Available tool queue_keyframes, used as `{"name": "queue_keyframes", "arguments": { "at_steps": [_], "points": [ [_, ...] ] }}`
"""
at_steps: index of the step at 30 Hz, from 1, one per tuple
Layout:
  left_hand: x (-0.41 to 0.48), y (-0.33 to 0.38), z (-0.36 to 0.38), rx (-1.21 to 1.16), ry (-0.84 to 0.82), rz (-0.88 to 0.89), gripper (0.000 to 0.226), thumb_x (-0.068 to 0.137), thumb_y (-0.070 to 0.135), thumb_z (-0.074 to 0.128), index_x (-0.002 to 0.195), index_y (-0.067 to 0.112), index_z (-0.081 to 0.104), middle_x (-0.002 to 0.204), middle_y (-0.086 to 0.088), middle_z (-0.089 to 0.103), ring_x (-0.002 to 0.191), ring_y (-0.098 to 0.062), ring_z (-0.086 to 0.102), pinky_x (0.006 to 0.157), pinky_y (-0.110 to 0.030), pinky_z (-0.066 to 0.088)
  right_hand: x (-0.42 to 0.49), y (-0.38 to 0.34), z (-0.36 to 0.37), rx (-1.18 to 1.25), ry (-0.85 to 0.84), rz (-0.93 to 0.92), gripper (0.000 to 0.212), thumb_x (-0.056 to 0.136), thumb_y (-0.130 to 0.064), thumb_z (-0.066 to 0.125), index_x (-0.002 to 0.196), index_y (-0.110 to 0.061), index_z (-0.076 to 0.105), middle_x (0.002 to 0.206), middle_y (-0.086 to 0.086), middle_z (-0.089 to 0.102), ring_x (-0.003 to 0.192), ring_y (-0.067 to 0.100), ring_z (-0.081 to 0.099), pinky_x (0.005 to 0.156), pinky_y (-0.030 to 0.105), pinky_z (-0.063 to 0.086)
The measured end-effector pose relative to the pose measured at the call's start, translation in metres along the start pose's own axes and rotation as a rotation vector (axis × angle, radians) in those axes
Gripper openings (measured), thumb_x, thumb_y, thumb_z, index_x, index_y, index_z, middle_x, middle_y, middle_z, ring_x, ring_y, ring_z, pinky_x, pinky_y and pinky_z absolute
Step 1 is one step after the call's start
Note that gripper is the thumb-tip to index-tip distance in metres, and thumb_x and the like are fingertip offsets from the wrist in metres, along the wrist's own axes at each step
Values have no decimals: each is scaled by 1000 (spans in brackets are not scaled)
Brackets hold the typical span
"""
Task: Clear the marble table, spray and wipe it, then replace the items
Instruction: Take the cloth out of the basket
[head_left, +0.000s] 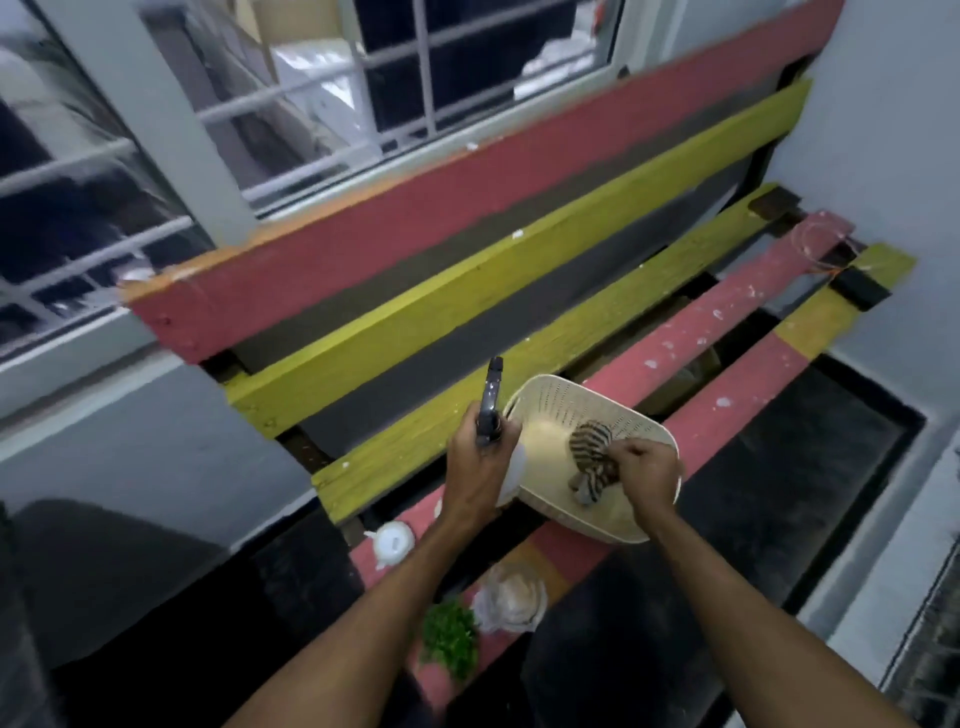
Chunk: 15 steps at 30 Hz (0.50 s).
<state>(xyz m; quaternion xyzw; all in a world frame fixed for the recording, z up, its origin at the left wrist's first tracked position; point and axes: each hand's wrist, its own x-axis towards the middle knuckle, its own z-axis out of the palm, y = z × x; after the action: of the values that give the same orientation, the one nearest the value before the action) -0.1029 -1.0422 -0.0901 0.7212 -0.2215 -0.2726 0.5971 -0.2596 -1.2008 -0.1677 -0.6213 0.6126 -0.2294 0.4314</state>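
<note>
A spray bottle (493, 415) is held upright in the left hand (475, 470), with the fingers wrapped around its neck below the dark trigger head; its pale body is partly hidden behind the hand. Just at 3 o'clock from it, a striped cloth (589, 460) is gripped by the right hand (649, 470), whose fingers are clenched on the bunched fabric. The cloth is seen inside a cream plastic basket (550, 402) with small holes in its walls, and whether it touches the bottom cannot be told. The basket is placed on the seat slats of a wooden bench (467, 270), painted in red and yellow. At 7 o'clock from the basket, a small white teapot (392, 540) is seen on a red slat. At 6 o'clock, something round and pale in clear wrapping (511, 597) is lying, perhaps a bowl, since the view is blurred there. Beside it, a bunch of green leaves (449, 636) is resting at the near end of the slat. Behind the bench, at 12 o'clock, a window with white bars (311, 98) is seen.
</note>
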Motion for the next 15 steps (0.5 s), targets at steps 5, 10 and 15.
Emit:
{"name": "queue_keyframes", "arguments": {
  "at_steps": [5,10,15],
  "points": [
    [-84,50,-99,-20,93,102,16,89,27,75,84,21,62,66,5,60,68,-18,62,64,-31,46,-108,-88,-36,336,-92,-19,4,82,0,74,83,-2,77,76,6,75,70,22,70,71,35,62],
    [-190,72,-237,-50,216,141,23,89,29,76,75,25,59,66,-3,60,66,-14,57,64,-31,44,-281,-167,-20,509,-331,-93,4,86,6,67,88,7,70,70,5,71,61,12,66,56,19,56],
    [-302,64,-393,-4,453,144,21,87,39,76,82,23,62,64,-7,64,64,-18,61,65,-35,48,-457,-198,56,487,-584,-120,4,85,9,66,88,10,68,68,6,70,56,6,64,54,18,53]
  ]
}}
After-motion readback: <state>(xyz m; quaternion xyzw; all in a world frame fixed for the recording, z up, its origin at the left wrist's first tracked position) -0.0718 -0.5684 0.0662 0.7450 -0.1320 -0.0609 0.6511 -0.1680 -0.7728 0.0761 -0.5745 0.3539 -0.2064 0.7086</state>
